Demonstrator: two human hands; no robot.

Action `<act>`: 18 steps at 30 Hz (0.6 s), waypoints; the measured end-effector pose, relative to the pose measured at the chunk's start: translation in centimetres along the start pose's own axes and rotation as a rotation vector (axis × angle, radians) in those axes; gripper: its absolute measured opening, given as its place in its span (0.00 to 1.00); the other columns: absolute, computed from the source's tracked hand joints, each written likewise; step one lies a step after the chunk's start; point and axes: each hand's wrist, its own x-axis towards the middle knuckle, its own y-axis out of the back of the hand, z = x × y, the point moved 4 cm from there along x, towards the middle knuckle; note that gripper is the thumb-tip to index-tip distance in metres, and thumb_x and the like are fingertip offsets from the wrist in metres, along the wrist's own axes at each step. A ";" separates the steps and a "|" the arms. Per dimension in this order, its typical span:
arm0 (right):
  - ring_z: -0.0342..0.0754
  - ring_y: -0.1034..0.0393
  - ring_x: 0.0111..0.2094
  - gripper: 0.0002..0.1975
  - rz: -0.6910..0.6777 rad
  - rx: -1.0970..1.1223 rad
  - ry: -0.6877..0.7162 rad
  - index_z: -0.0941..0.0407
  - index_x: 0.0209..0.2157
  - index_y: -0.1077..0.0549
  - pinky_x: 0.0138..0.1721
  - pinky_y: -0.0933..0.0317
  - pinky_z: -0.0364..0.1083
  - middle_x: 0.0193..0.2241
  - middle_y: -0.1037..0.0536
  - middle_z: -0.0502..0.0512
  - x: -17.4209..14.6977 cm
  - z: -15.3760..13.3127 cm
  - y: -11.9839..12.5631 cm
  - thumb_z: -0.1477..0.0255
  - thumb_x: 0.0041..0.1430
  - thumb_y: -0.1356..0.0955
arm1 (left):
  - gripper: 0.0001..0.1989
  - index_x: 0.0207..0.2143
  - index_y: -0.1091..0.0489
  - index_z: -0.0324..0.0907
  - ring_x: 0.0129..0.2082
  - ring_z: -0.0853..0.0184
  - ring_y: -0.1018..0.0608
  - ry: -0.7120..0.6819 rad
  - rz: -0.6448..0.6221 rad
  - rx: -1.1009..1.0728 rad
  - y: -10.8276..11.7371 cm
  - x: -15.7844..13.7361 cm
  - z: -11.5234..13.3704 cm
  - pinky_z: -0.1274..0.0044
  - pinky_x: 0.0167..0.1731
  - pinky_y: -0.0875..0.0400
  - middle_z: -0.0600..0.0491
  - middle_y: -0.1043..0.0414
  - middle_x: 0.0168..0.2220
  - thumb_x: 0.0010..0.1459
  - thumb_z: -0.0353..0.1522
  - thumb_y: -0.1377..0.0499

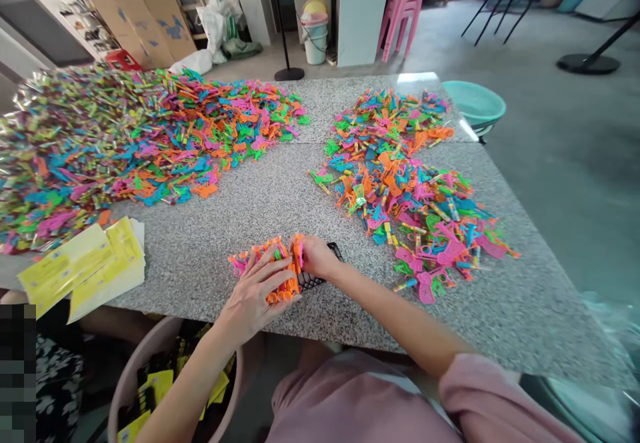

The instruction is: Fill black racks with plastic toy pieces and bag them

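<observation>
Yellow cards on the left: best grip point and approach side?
Probably the near corner, coming from the table's front edge, thumb on top, fingers beneath. The yellow cards lie flat, and that corner juts past the edge, so its underside should be reachable. They're fanned, so loose ones may slip. The left hand is nearer, but it's on orange pieces.

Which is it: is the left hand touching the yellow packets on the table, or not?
Apart. The head view shows bare, speckled tabletop between the left hand and the yellow packets.
</observation>
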 end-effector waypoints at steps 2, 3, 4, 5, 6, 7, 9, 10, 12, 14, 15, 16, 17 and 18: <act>0.50 0.28 0.34 0.07 -0.045 -0.115 0.007 0.58 0.35 0.26 0.36 0.39 0.43 0.31 0.22 0.55 0.3 -0.5 0.1 0.77 0.52 0.32 | 0.17 0.52 0.30 0.46 0.66 0.53 0.40 -0.003 -0.006 0.013 0.1 0.1 0.3 0.53 0.64 0.50 0.49 0.28 0.55 0.61 0.39 0.40; 0.50 0.27 0.35 0.08 -0.082 -0.166 0.016 0.58 0.37 0.25 0.35 0.39 0.43 0.31 0.21 0.56 0.6 -0.8 0.1 0.76 0.53 0.32 | 0.16 0.51 0.30 0.46 0.66 0.53 0.41 -0.002 -0.001 0.027 0.2 0.1 0.5 0.53 0.65 0.51 0.49 0.28 0.55 0.61 0.38 0.40; 0.51 0.26 0.35 0.09 -0.121 -0.204 0.027 0.57 0.39 0.25 0.35 0.39 0.43 0.32 0.20 0.57 0.8 -1.1 0.1 0.75 0.55 0.33 | 0.15 0.51 0.30 0.46 0.66 0.52 0.41 0.001 0.010 0.046 0.4 0.2 0.7 0.52 0.65 0.52 0.49 0.28 0.55 0.62 0.38 0.40; 0.51 0.26 0.36 0.09 -0.161 -0.234 0.040 0.57 0.39 0.24 0.35 0.39 0.43 0.34 0.20 0.57 1.1 -1.4 0.0 0.75 0.56 0.33 | 0.14 0.50 0.29 0.46 0.65 0.52 0.41 0.002 0.023 0.069 0.6 0.4 1.0 0.52 0.64 0.52 0.49 0.28 0.56 0.62 0.38 0.40; 0.51 0.25 0.37 0.10 -0.192 -0.260 0.047 0.57 0.40 0.24 0.36 0.39 0.43 0.35 0.19 0.58 1.3 -1.6 -0.1 0.75 0.57 0.34 | 0.14 0.50 0.29 0.46 0.65 0.51 0.40 0.001 0.032 0.094 0.8 0.5 1.2 0.51 0.64 0.53 0.49 0.29 0.56 0.62 0.37 0.41; 0.51 0.25 0.38 0.10 -0.208 -0.281 0.045 0.57 0.41 0.24 0.36 0.39 0.42 0.36 0.19 0.58 1.4 -1.8 -0.2 0.75 0.57 0.34 | 0.14 0.50 0.29 0.45 0.65 0.51 0.40 -0.009 0.022 0.119 1.0 0.7 1.4 0.51 0.64 0.55 0.49 0.29 0.57 0.62 0.36 0.41; 0.51 0.25 0.38 0.11 -0.209 -0.305 0.015 0.57 0.42 0.24 0.36 0.38 0.42 0.36 0.19 0.58 1.3 -1.9 -0.4 0.75 0.59 0.35 | 0.14 0.50 0.30 0.44 0.65 0.51 0.40 -0.045 -0.048 0.157 1.1 1.1 1.7 0.51 0.65 0.56 0.49 0.31 0.59 0.63 0.35 0.42; 0.50 0.25 0.37 0.11 -0.206 -0.301 0.002 0.57 0.42 0.24 0.36 0.38 0.43 0.35 0.19 0.58 1.1 -1.8 -0.3 0.75 0.60 0.35 | 0.14 0.50 0.30 0.43 0.64 0.51 0.39 -0.061 -0.091 0.168 1.1 1.3 1.8 0.51 0.65 0.57 0.49 0.31 0.59 0.62 0.35 0.43; 0.50 0.25 0.38 0.11 -0.209 -0.253 0.033 0.57 0.42 0.24 0.38 0.37 0.42 0.35 0.19 0.56 1.0 -1.5 0.3 0.75 0.58 0.34 | 0.14 0.50 0.31 0.43 0.64 0.52 0.38 -0.066 -0.144 0.175 1.0 1.5 1.8 0.52 0.65 0.52 0.49 0.31 0.58 0.62 0.35 0.43; 0.50 0.26 0.42 0.13 -0.163 -0.205 0.062 0.57 0.44 0.25 0.42 0.37 0.42 0.39 0.20 0.56 1.6 -0.7 2.2 0.74 0.54 0.30 | 0.15 0.50 0.31 0.42 0.64 0.53 0.37 -0.055 -0.134 0.164 1.0 1.5 1.7 0.55 0.63 0.45 0.49 0.30 0.57 0.62 0.34 0.44; 0.49 0.27 0.44 0.15 -0.102 -0.216 0.015 0.56 0.45 0.25 0.45 0.37 0.42 0.42 0.21 0.56 2.2 0.0 3.6 0.74 0.54 0.29 | 0.15 0.51 0.31 0.42 0.64 0.53 0.37 -0.053 -0.122 0.160 0.9 1.5 1.7 0.56 0.62 0.43 0.49 0.29 0.57 0.62 0.33 0.44; 0.49 0.28 0.47 0.17 -0.023 -0.255 -0.080 0.56 0.47 0.27 0.47 0.37 0.43 0.45 0.22 0.57 3.0 1.0 5.3 0.73 0.55 0.29 | 0.15 0.50 0.31 0.42 0.64 0.53 0.37 -0.054 -0.111 0.160 0.9 1.4 1.7 0.56 0.62 0.41 0.49 0.29 0.56 0.61 0.33 0.44; 0.50 0.29 0.49 0.17 0.059 -0.310 -0.206 0.57 0.49 0.28 0.49 0.38 0.44 0.49 0.24 0.60 3.8 2.0 7.1 0.72 0.57 0.30 | 0.15 0.50 0.31 0.42 0.64 0.53 0.37 -0.057 -0.101 0.163 0.8 1.4 1.7 0.56 0.61 0.39 0.49 0.29 0.56 0.61 0.32 0.44; 0.52 0.29 0.50 0.17 0.124 -0.371 -0.331 0.58 0.51 0.30 0.50 0.38 0.46 0.51 0.26 0.64 4.8 2.9 8.7 0.72 0.60 0.32 | 0.15 0.50 0.31 0.42 0.63 0.52 0.37 -0.058 -0.091 0.168 0.8 1.3 1.8 0.55 0.60 0.38 0.49 0.29 0.56 0.60 0.32 0.43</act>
